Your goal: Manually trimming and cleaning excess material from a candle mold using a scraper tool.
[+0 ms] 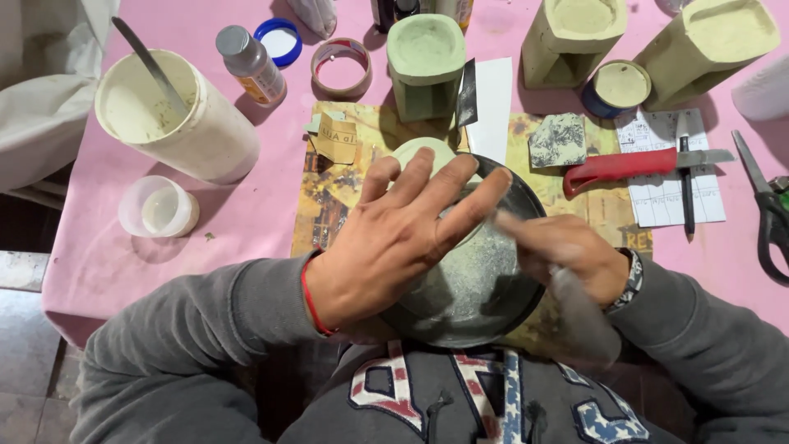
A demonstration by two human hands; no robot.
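Lying flat at the frame's centre on the pink bench (246, 214), the dark round pan (485, 288) faces up, dusted with grey-green powder; being round, it has no clear long axis. A pale green disc (423, 152) peeks out at its upper-left rim. The left hand (394, 238) is spread wide, fingers straight and pointing to the upper right, palm down over the disc and pan. The right hand (567, 255) is blurred, fingers bunched over the pan's right side; what it grips cannot be told. A red-handled knife (625, 164) lies to the upper right.
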